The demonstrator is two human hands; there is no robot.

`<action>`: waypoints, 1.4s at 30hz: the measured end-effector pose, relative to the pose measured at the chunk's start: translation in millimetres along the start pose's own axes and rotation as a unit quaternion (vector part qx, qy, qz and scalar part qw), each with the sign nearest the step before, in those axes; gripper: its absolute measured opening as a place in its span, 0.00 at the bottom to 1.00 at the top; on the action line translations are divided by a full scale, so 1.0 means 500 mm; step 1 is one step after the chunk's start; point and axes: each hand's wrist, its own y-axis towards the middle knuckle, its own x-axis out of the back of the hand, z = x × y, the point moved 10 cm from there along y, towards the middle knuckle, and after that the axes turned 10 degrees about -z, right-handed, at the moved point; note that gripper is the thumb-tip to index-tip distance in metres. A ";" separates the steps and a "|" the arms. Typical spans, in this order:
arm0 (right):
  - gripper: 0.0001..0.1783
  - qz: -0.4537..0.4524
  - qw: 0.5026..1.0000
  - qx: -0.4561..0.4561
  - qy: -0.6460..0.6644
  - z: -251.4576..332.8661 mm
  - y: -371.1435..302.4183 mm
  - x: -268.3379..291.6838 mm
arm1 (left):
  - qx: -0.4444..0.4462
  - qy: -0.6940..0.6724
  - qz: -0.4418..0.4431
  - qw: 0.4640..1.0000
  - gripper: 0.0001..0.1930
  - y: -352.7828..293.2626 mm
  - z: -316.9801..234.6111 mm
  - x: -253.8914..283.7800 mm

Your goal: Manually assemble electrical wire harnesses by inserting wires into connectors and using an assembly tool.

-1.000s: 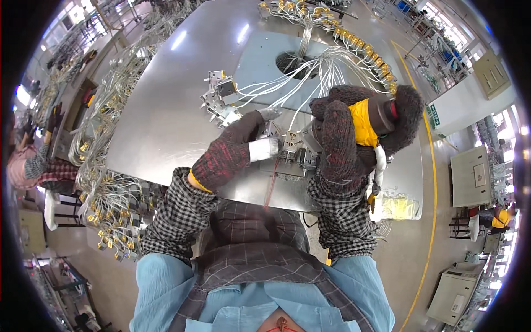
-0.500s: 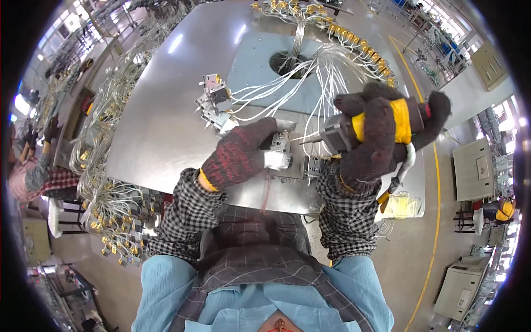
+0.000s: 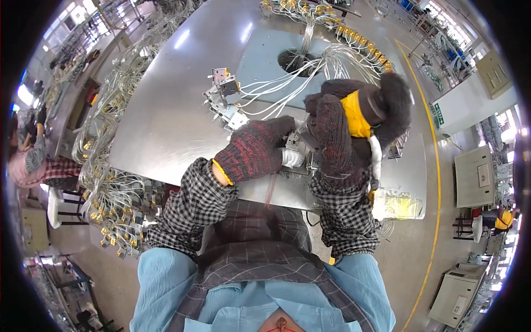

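Note:
My left hand, in a dark red-and-black knitted glove with white wrapping on the thumb, pinches a small metal box-shaped fitting near the front of the metal table. My right hand, gloved in dark knit, is wrapped round a black electric screwdriver with yellow tape on its body. The tool's front end is up against the fitting; its bit is hidden, so I cannot tell whether it sits in a screw. Several similar metal fittings on white wires lie beyond my left hand.
White wires run through a round hole in the blue-grey panel. Yellow-and-metal connectors line the table's far right. A clear yellowish tray lies at the right corner. Bundled harnesses hang at left. Another person works far left.
My right hand has brought the screwdriver leftward, closing the gap to the fitting. The bit was visible before and is now covered. My left hand has shifted slightly right, still holding the fitting.

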 end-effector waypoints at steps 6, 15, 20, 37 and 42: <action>0.42 -0.110 0.977 -0.149 0.105 -0.020 -0.007 0.022 | -0.016 -0.029 -0.014 0.999 0.31 -0.001 0.016 0.000; 0.42 -0.099 0.972 -0.153 0.146 -0.030 0.007 0.038 | -0.017 0.003 -0.016 1.000 0.31 -0.004 -0.002 0.008; 0.41 -0.034 0.998 0.031 0.032 0.004 0.005 0.004 | -0.021 0.061 -0.013 0.998 0.34 -0.005 -0.002 0.011; 0.45 -0.046 0.998 0.003 0.049 0.008 -0.001 -0.009 | -0.026 0.094 0.006 0.995 0.33 -0.041 0.003 0.084; 0.44 -0.052 0.995 0.012 0.085 -0.005 0.007 0.012 | -0.007 -0.360 0.007 0.933 0.34 -0.040 0.054 0.050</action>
